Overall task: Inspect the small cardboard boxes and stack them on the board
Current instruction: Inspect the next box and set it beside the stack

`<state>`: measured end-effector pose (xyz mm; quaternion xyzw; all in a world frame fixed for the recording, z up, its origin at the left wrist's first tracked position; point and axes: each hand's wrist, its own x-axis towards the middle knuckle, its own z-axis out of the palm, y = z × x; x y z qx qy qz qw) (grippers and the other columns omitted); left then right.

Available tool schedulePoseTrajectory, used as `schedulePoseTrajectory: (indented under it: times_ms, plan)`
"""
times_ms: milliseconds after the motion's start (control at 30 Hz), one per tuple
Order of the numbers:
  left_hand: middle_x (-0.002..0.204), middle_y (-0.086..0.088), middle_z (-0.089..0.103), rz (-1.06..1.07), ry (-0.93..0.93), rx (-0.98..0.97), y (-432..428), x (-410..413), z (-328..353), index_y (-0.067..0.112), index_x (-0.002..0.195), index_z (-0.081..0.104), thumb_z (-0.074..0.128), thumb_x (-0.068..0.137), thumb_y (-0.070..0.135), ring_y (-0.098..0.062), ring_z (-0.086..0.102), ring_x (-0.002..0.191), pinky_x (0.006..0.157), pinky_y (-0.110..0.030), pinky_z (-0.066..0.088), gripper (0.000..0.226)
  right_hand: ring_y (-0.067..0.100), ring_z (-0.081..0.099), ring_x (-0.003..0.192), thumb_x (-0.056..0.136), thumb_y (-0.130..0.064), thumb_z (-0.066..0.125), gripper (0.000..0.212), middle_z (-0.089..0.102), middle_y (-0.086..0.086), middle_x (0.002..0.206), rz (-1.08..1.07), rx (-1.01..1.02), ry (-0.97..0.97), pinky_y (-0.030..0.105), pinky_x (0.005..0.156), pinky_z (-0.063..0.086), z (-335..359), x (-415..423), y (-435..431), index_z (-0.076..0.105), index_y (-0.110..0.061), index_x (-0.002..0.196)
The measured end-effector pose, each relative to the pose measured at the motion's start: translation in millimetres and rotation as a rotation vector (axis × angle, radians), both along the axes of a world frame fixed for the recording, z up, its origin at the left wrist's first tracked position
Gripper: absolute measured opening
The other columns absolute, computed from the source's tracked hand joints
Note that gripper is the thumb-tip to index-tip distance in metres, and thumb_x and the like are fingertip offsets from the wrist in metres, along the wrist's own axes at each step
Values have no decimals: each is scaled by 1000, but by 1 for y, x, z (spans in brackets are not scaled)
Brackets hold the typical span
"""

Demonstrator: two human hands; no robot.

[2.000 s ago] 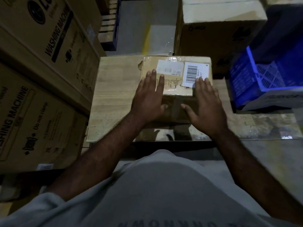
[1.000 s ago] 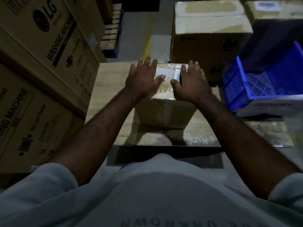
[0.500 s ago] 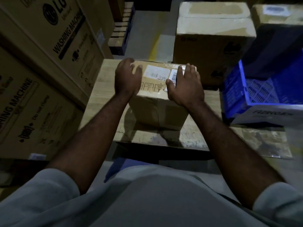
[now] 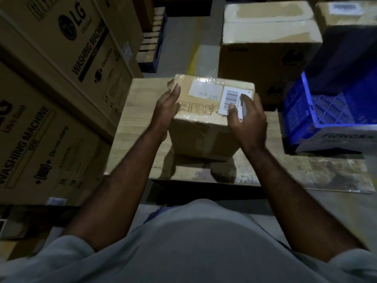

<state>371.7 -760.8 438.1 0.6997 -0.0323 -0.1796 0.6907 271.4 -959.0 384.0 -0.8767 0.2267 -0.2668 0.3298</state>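
A small cardboard box [image 4: 204, 111], taped, with a white label and a barcode sticker on top, stands on the pale wooden board [image 4: 138, 119]. My left hand [image 4: 166, 108] clasps the box's left side, one digit lying over the top left edge; the other fingers are hidden behind the box. At the right top edge, my right hand [image 4: 247, 117] grips the box with its fingers curled onto the barcode sticker. Whether the box rests fully on the board or is slightly raised, I cannot tell.
Big washing machine cartons [image 4: 61, 82] are stacked along the left. A large taped carton [image 4: 265, 37] stands behind the board, and a blue plastic crate [image 4: 326, 107] sits to the right. A plastic sheet [image 4: 316, 172] covers the board's right part.
Both hands slid off the box's top: the left went to its left side, the right to the top right edge over the barcode. The box sits a little nearer to me.
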Motion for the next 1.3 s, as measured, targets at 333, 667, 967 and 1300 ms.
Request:
schedulePoseTrajectory:
  times_ms: [333, 667, 967, 1300]
  plan:
    - [170, -3, 19, -491, -529, 718, -34, -34, 15, 29, 162, 22, 59, 96, 56, -30, 24, 154, 121, -48, 31, 80, 29, 69, 104, 103, -48, 53, 36, 71, -1, 111, -6, 944, 191, 27, 72, 54, -59, -1, -6, 67, -24, 127]
    - [172, -4, -8, -876, -952, 1196, -65, -71, -84, 25, 164, -3, 68, 85, 58, -34, -4, 158, 126, -57, 6, 112, 25, 70, 104, 107, -56, 36, 46, 80, -6, 94, -66, 1257, 313, 38, 87, 54, -68, -33, -27, 73, -27, 112]
    - [169, -11, -21, -592, -747, 1296, 9, -43, -77, 23, 163, -11, 63, 76, 80, -32, -16, 156, 124, -52, -6, 128, 21, 16, 159, 106, -52, 44, 70, 22, 8, 172, 257, 7, 120, 28, 124, 19, -28, -63, -4, 26, -18, 165]
    - [169, -22, -6, -443, -710, 1456, 21, -44, -92, 21, 164, 1, 52, 72, 92, -41, -6, 156, 125, -56, 0, 126, 42, 22, 156, 92, -38, 66, 88, 23, 28, 167, 426, -655, 547, 54, 126, 23, -36, -58, 24, 26, -2, 161]
